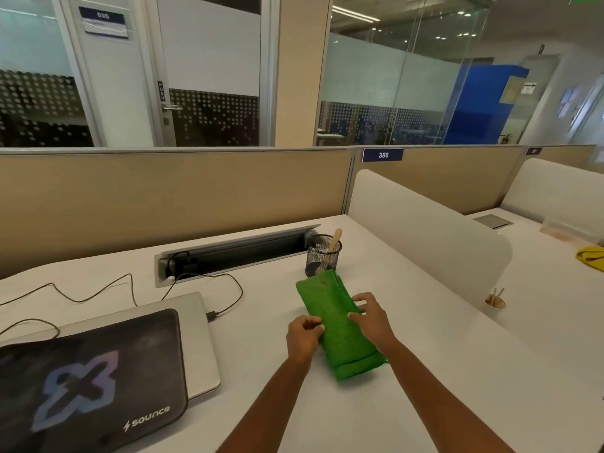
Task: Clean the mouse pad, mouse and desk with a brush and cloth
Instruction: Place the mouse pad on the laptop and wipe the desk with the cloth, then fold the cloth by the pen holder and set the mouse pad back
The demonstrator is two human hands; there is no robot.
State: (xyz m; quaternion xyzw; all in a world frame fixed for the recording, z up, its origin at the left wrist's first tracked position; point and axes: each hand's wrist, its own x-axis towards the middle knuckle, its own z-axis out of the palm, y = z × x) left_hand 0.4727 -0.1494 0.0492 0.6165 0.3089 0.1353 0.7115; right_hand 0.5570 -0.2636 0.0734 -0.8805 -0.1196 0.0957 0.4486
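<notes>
A green cloth (330,305), folded into a long strip, lies on the white desk (268,322) in front of me. My left hand (302,338) pinches the cloth's left edge near its middle. My right hand (371,317) rests on the cloth's right edge with fingers spread and curled over it. A black mouse pad (91,380) with a pale X logo lies at the lower left, on top of a closed silver laptop (199,331). A brush with a wooden handle (334,241) stands in a black mesh cup (323,256) just beyond the cloth. No mouse is in view.
A cable tray (235,253) is open at the desk's back, with black cables running to the laptop. A white divider (425,230) borders the right side. A paper cup (495,305) with sticks and a yellow cloth (591,256) sit on the neighbouring desk.
</notes>
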